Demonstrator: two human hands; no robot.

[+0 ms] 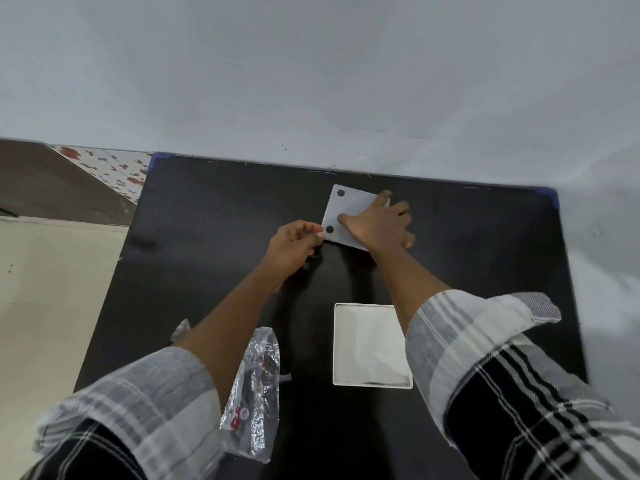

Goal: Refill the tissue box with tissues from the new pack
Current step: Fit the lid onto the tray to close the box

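On the black table (207, 271) the open tissue box (341, 341) sits filled near the empty wrapper (256, 393) — closing step: right hand (377, 226) lies spread on the base panel (349, 209), left hand (294, 247) pinches its corner — next, lift and seat it squarely.

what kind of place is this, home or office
Probably a room at home, though it's hard to be sure: a black table pushed against a plain pale wall, and floral-patterned flooring beside it.
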